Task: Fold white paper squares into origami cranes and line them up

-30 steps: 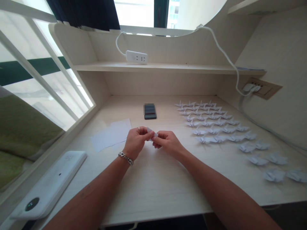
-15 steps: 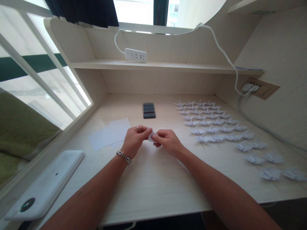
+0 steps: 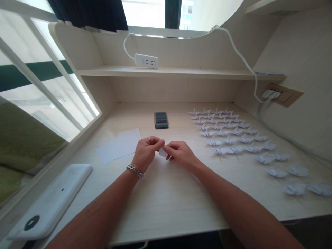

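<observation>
Both hands meet over the middle of the pale wooden desk (image 3: 166, 200). My left hand (image 3: 146, 152), with a ring and a chain bracelet, pinches a small folded piece of white paper (image 3: 163, 152). My right hand (image 3: 180, 154) pinches the same piece from the other side. Most of the paper is hidden between the fingers. Loose white sheets (image 3: 118, 147) lie just left of my left hand. Rows of several folded paper cranes (image 3: 228, 133) cover the desk to the right.
A dark phone (image 3: 161, 120) lies behind the hands. A white flat device (image 3: 49, 204) sits at the desk's left front edge. A power strip (image 3: 146, 61) rests on the shelf, its cable running to a wall socket (image 3: 278, 94) at right.
The fingers have shifted slightly on the folded paper, bringing the hands a little closer together. The view drifted a little; nothing else on the desk moved.
</observation>
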A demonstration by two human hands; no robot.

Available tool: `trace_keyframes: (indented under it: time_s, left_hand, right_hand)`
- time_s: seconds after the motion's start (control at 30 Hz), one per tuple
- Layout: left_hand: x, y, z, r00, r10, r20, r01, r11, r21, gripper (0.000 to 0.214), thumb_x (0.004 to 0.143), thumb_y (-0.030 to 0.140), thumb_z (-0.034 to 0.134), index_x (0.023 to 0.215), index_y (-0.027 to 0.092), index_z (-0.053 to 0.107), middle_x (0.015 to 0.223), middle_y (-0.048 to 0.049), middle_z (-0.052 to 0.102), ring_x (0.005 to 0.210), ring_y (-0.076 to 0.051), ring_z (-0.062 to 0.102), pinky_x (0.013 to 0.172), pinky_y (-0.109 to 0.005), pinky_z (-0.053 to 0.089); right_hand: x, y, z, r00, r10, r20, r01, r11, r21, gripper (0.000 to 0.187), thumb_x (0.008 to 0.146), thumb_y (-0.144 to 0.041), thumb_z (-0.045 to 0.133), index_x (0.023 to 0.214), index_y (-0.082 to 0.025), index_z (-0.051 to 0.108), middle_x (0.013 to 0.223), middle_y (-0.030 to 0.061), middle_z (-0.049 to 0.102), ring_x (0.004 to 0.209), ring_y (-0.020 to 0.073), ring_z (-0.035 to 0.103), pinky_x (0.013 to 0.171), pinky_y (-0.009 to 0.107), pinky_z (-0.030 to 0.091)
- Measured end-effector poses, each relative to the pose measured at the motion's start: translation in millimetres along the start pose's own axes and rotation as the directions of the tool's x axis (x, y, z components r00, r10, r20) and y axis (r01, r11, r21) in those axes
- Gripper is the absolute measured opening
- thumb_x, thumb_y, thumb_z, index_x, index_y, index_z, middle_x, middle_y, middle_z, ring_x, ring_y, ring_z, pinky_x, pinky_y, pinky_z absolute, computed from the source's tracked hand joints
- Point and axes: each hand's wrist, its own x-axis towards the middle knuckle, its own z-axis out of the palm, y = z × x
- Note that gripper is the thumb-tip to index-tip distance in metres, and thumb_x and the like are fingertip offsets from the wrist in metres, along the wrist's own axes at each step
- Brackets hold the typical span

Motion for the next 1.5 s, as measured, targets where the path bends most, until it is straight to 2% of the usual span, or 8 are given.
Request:
trace_keyframes:
  time_s: [0.1,0.23,0.33,0.47,0.6,0.8,0.97,1.5]
  left_hand:
    - [0.7,-0.2,-0.7,1.0,-0.01,-0.005,0.01,1.0,-0.002,0.027,0.067,0.038,0.075,0.064,0.013,0.066,0.059,-0.0021,0.061,0.057,-0.013,0.054,0.057,-0.027,0.044]
    - [2.2,-0.2,-2.0,0.999,0.005,-0.048,-0.004,1.0,0.004,0.03,0.066,0.04,0.077,0.065,0.013,0.066,0.059,-0.0016,0.061,0.057,-0.013,0.054,0.057,-0.027,0.045]
    - [1.5,1.5,-0.6,0.998,-0.023,-0.055,0.023,1.0,-0.001,0.036,0.069,0.047,0.074,0.07,0.012,0.067,0.062,-0.003,0.062,0.058,-0.013,0.056,0.058,-0.027,0.047]
    - [-1.6,4.4,2.0,0.999,-0.037,0.039,0.038,0.999,-0.036,0.037,0.066,0.044,0.077,0.083,0.013,0.069,0.075,-0.0057,0.069,0.067,-0.015,0.062,0.063,-0.028,0.05]
    - [-2.8,3.0,1.2,0.992,0.009,0.127,-0.008,1.0,-0.004,0.028,0.063,0.032,0.08,0.08,0.012,0.068,0.077,-0.007,0.072,0.069,-0.016,0.065,0.067,-0.028,0.05]
    - [-1.9,-1.9,0.8,0.993,0.037,0.115,-0.048,0.995,0.087,0.022,0.067,0.027,0.077,0.081,0.013,0.068,0.078,-0.0066,0.072,0.069,-0.016,0.066,0.068,-0.029,0.051]
    - [-3.2,-1.8,1.9,0.988,0.071,0.138,-0.092,0.984,0.153,0.02,0.069,0.028,0.074,0.082,0.014,0.069,0.078,-0.0074,0.073,0.07,-0.018,0.067,0.068,-0.03,0.051]
    - [-5.2,-2.2,2.3,0.983,0.119,0.137,-0.149,0.962,0.231,0.019,0.074,0.031,0.069,0.084,0.015,0.069,0.081,-0.0079,0.073,0.074,-0.019,0.068,0.07,-0.03,0.052]
  right_hand:
    - [0.1,0.5,0.2,1.0,-0.014,-0.026,0.014,1.0,-0.026,0.03,0.08,-0.043,0.063,0.072,-0.014,0.068,0.057,0.0012,0.063,0.053,0.0122,0.058,0.054,0.024,0.045]
    - [0.1,1.1,0.0,1.0,0.018,0.024,-0.018,0.999,-0.028,0.03,0.078,-0.044,0.064,0.073,-0.015,0.07,0.056,0.0013,0.063,0.053,0.0124,0.058,0.054,0.024,0.045]
    - [0.7,-0.5,-0.7,1.0,0.005,-0.027,-0.005,1.0,0.012,0.03,0.077,-0.044,0.065,0.074,-0.015,0.072,0.058,0.0017,0.064,0.054,0.0123,0.058,0.054,0.024,0.046]
    - [1.8,-3.0,-3.4,0.988,-0.003,-0.152,0.014,0.997,0.072,0.031,0.077,-0.045,0.065,0.074,-0.015,0.072,0.062,0.0026,0.066,0.057,0.0132,0.06,0.054,0.024,0.047]
    - [3.0,-1.7,-5.6,0.979,-0.041,-0.201,0.055,0.997,0.061,0.029,0.076,-0.043,0.066,0.08,-0.015,0.073,0.068,0.0043,0.069,0.063,0.0155,0.062,0.055,0.026,0.048]
    - [2.4,0.0,-5.0,0.89,-0.235,-0.39,0.215,0.972,-0.093,0.018,0.075,-0.03,0.071,0.088,-0.018,0.073,0.088,0.0062,0.073,0.077,0.0186,0.067,0.07,0.03,0.053]
    - [0.0,-1.4,-2.9,0.864,-0.302,-0.403,0.249,0.951,-0.181,0.01,0.076,-0.027,0.069,0.081,-0.019,0.074,0.086,0.0053,0.073,0.079,0.0192,0.067,0.071,0.03,0.054]
    - [-0.2,-2.9,-1.3,0.885,-0.21,-0.416,0.17,0.977,-0.132,0.016,0.072,-0.026,0.072,0.085,-0.017,0.074,0.086,0.0068,0.073,0.078,0.02,0.067,0.072,0.031,0.053]
